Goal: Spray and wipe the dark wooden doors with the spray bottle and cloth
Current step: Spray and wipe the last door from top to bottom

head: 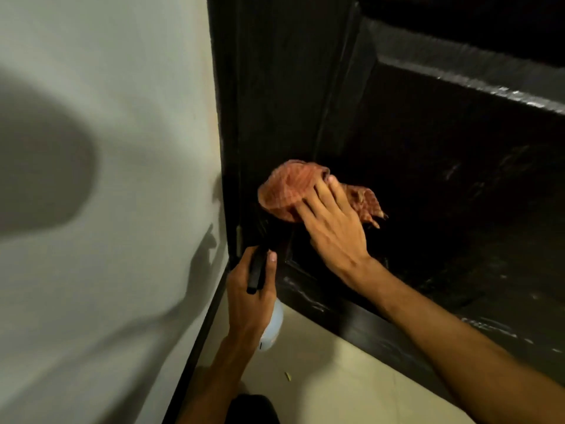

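The dark wooden door (pixel 443 179) fills the right half of the head view, its lower panel streaked with wet marks. My right hand (pixel 333 224) presses an orange-red cloth (pixel 287 191) flat against the door near its left edge, fingers straight and spread. Just below and left, my left hand (pixel 250 298) grips the spray bottle (pixel 272 325): its black trigger head sticks up between my fingers, and its white body shows under my palm. The bottle is held low, close to the door's bottom left corner.
A pale wall (pixel 107 179) runs along the left, carrying shadows of my head and arms. The dark door frame (pixel 226 117) separates wall and door. Cream floor tiles (pixel 336 377) lie below, with a small yellowish scrap (pixel 287 375) on them.
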Action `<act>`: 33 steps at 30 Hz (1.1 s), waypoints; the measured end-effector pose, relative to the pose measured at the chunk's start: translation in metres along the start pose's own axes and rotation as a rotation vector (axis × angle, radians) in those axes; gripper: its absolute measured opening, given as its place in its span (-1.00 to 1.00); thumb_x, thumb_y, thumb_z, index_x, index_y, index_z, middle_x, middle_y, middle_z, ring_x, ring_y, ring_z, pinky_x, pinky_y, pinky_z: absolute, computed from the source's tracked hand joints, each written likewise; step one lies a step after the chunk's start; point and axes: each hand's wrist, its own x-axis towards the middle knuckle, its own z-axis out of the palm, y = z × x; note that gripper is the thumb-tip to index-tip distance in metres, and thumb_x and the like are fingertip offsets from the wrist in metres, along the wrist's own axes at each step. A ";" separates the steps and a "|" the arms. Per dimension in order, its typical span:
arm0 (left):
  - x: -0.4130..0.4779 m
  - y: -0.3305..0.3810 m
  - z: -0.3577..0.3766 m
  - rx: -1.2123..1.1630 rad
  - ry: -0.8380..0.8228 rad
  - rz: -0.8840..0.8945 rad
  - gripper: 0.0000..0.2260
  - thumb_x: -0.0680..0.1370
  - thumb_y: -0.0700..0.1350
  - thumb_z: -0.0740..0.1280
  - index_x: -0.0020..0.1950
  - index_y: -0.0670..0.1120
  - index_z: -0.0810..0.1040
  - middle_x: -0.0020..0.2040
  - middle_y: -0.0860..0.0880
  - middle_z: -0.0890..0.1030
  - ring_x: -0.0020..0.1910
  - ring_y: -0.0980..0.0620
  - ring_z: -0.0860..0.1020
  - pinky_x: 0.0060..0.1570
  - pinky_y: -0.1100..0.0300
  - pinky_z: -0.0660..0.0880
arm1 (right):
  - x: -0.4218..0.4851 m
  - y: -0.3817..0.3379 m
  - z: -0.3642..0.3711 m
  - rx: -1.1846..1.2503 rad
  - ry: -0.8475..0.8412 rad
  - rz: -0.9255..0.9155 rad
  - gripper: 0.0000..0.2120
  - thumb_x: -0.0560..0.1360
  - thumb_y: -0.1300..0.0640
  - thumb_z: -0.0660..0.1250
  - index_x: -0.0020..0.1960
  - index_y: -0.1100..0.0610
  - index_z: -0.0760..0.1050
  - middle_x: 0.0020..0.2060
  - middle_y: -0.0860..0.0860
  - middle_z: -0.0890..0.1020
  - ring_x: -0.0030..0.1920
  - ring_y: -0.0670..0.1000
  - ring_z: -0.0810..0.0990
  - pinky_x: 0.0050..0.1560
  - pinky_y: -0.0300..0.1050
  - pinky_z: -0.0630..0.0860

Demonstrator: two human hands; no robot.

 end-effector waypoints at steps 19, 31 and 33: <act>-0.008 -0.086 -0.024 0.033 0.104 -0.023 -0.85 0.61 0.11 0.35 0.15 0.14 0.59 -0.12 0.12 0.70 -0.17 0.15 0.67 -0.15 0.26 0.60 | -0.076 -0.145 0.128 0.242 -0.472 -0.390 -0.36 0.53 0.10 0.41 0.55 0.18 0.30 0.49 0.11 0.46 0.51 0.14 0.41 0.53 0.04 0.27; -0.024 -0.118 -0.018 0.075 0.010 -0.127 -0.70 0.63 0.19 0.30 0.16 0.01 0.62 -0.19 0.08 0.66 -0.26 0.18 0.60 -0.19 0.31 0.52 | -0.122 -0.142 0.150 0.663 -0.935 -0.354 -0.47 0.70 0.09 -0.11 0.66 0.09 0.13 0.64 0.12 0.17 0.63 0.19 0.08 0.58 0.22 0.07; -0.027 -0.118 -0.016 0.084 -0.009 -0.141 -0.74 0.63 0.10 0.30 0.16 -0.03 0.62 -0.18 0.09 0.65 -0.22 0.16 0.61 -0.16 0.30 0.53 | -0.117 -0.134 0.149 0.697 -0.867 -0.260 -0.36 0.62 0.08 -0.26 0.64 0.19 0.16 0.60 0.20 0.24 0.61 0.26 0.16 0.50 0.36 0.26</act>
